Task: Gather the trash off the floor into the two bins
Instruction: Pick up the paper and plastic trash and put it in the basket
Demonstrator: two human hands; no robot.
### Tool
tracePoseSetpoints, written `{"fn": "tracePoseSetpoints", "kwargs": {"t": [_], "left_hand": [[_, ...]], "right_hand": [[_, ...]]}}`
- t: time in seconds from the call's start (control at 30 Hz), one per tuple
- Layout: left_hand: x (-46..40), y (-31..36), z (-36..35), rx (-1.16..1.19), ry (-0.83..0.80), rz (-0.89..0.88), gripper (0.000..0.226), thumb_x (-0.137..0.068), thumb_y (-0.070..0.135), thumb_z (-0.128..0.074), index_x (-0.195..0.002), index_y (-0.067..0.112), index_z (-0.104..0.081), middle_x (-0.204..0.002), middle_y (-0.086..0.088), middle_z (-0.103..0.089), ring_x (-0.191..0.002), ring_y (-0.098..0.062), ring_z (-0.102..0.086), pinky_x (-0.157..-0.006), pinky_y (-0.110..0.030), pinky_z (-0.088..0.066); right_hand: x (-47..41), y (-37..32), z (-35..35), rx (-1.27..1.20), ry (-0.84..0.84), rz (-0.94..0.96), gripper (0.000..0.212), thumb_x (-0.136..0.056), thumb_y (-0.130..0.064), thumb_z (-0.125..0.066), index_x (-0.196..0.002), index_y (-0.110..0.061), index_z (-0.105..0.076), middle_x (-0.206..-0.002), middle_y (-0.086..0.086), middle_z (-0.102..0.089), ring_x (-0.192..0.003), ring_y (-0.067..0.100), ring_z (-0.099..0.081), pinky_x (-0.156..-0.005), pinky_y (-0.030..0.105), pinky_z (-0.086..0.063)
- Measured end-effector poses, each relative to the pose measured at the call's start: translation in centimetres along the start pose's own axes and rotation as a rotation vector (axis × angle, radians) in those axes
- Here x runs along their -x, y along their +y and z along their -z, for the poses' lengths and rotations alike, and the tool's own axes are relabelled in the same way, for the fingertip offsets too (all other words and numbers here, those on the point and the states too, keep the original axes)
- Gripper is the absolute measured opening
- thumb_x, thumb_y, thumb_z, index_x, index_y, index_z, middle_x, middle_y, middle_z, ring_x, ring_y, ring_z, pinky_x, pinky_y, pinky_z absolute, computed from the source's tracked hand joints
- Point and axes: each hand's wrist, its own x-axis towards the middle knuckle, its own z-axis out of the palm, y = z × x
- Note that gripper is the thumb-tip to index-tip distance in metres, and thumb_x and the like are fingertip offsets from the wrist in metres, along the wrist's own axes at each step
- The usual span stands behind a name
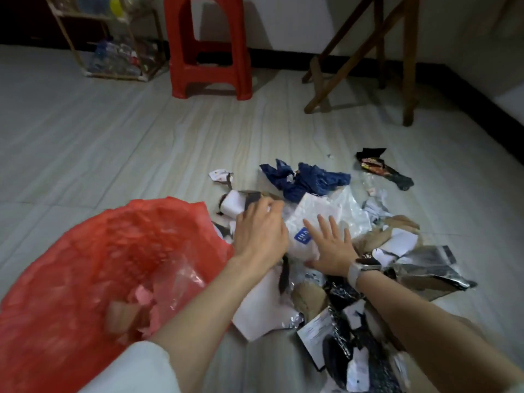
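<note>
Left hand (259, 228): centre of the frame, fingers curled down onto a white and dark scrap (238, 204) at the left edge of the pile; it looks like a pinch on that scrap, though blur hides the fingertips.
Right hand (330, 246): just right of the left hand, palm down, fingers spread flat on a white plastic bag (320, 211) with a blue label; grasping nothing. A watch (364, 268) sits on its wrist.
Trash pile (397, 251): centre to lower right on the pale floor (113, 154); paper, silver foil, brown scraps and black wrappers overlapping.
Blue rag (309, 180): crumpled at the far edge of the pile.
Dark wrapper (382, 168): lies apart, upper right of the pile.
Red bag (85, 265): lower left, mouth open, a few pink and clear scraps inside, touching the pile's left side.
Red stool (209, 46): top centre.
Wooden legs (368, 52): upper right.
Rack (113, 38): upper left, holding bottles.
</note>
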Motion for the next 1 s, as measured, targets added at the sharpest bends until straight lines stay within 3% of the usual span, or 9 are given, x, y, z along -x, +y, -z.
{"fn": "tracePoseSetpoints", "kwargs": {"t": [0.1,0.27,0.4,0.53,0.63,0.67,0.73,0.87,1.0], "left_hand": [[1.4,1.3,-4.6,0.048,-0.061,0.072,0.04,-0.093,0.018,-0.041,-0.132,0.015,-0.043,-0.133,-0.004,-0.044,-0.119,-0.025,-0.045,-0.095,-0.037,-0.037],[4.7,1.7,-10.7,0.095,-0.297,-0.078,0.039,-0.092,0.028,-0.04,-0.129,0.016,-0.043,-0.132,-0.004,-0.044,-0.12,-0.025,-0.044,-0.097,-0.039,-0.04],[7.6,2.5,-14.9,-0.05,-0.593,-0.406,0.068,-0.081,0.059,-0.04,-0.141,0.029,-0.029,-0.153,-0.005,-0.02,-0.141,-0.027,-0.014,-0.113,-0.049,-0.019],[9.5,3.7,-19.2,-0.307,-0.667,-0.709,0.088,-0.067,0.067,-0.061,-0.142,0.037,-0.024,-0.157,-0.009,-0.001,-0.143,-0.039,0.004,-0.111,-0.063,-0.004],[9.2,3.6,-19.9,-0.336,-0.756,-0.688,0.065,-0.07,0.043,-0.068,-0.13,0.027,-0.046,-0.151,-0.014,-0.027,-0.138,-0.04,-0.023,-0.109,-0.059,-0.023],[9.0,3.5,-19.8,-0.288,-0.734,-0.69,0.044,-0.069,0.031,-0.066,-0.111,0.02,-0.061,-0.131,-0.015,-0.053,-0.121,-0.04,-0.048,-0.097,-0.052,-0.042],[8.4,2.8,-19.5,-0.155,-0.682,-0.696,0.017,-0.072,0.014,-0.055,-0.087,0.008,-0.063,-0.092,-0.013,-0.064,-0.087,-0.035,-0.063,-0.066,-0.037,-0.053],[7.4,3.1,-16.1,0.062,-0.526,-0.457,0.028,-0.085,0.011,-0.05,-0.112,0.006,-0.049,-0.109,-0.013,-0.057,-0.103,-0.029,-0.053,-0.08,-0.04,-0.044],[6.3,3.2,-13.7,-0.026,-0.394,-0.272,0.057,-0.085,0.031,-0.034,-0.14,0.02,-0.023,-0.108,-0.008,-0.061,-0.091,-0.028,-0.058,-0.075,-0.034,-0.045]], "right_hand": [[-1.2,0.9,-3.4,0.204,0.061,0.021,0.082,-0.087,-0.053,-0.045,-0.147,-0.028,0.006,-0.157,0.008,0.008,-0.144,0.031,0.011,-0.11,0.061,0.007],[-0.9,2.8,-3.7,0.026,0.529,0.121,0.043,-0.079,-0.018,-0.064,-0.121,-0.015,-0.055,-0.118,0.01,-0.062,-0.115,0.029,-0.057,-0.109,0.061,-0.018],[1.3,4.6,-0.4,-0.45,0.689,-0.02,0.036,-0.093,-0.021,-0.05,-0.127,-0.01,-0.049,-0.119,0.009,-0.062,-0.11,0.028,-0.056,-0.106,0.042,-0.034],[3.5,5.2,0.0,-0.784,0.699,-0.079,0.034,-0.094,-0.02,-0.05,-0.124,-0.007,-0.048,-0.101,0.001,-0.057,-0.081,0.016,-0.053,-0.068,0.026,-0.04],[4.6,5.6,-0.6,-0.861,0.702,-0.13,0.032,-0.093,-0.019,-0.051,-0.123,-0.007,-0.048,-0.087,0.001,-0.056,-0.061,0.01,-0.052,-0.058,0.028,-0.044],[4.9,5.8,-0.7,-0.871,0.701,-0.14,0.032,-0.093,-0.019,-0.051,-0.123,-0.007,-0.048,-0.087,0.0,-0.055,-0.06,0.006,-0.051,-0.056,0.023,-0.044],[5.5,6.0,-0.4,-0.896,0.697,-0.152,0.032,-0.093,-0.019,-0.051,-0.123,-0.008,-0.049,-0.088,-0.001,-0.055,-0.061,0.003,-0.05,-0.051,0.012,-0.042],[6.0,6.5,1.1,-1.032,0.734,-0.203,0.023,-0.094,-0.018,-0.05,-0.114,-0.007,-0.051,-0.078,-0.005,-0.055,-0.056,0.001,-0.054,-0.046,0.009,-0.041],[5.7,7.7,1.8,-1.094,0.822,-0.289,0.017,-0.093,-0.018,-0.051,-0.103,-0.004,-0.052,-0.073,-0.011,-0.048,-0.057,-0.005,-0.051,-0.047,0.007,-0.039]]}}
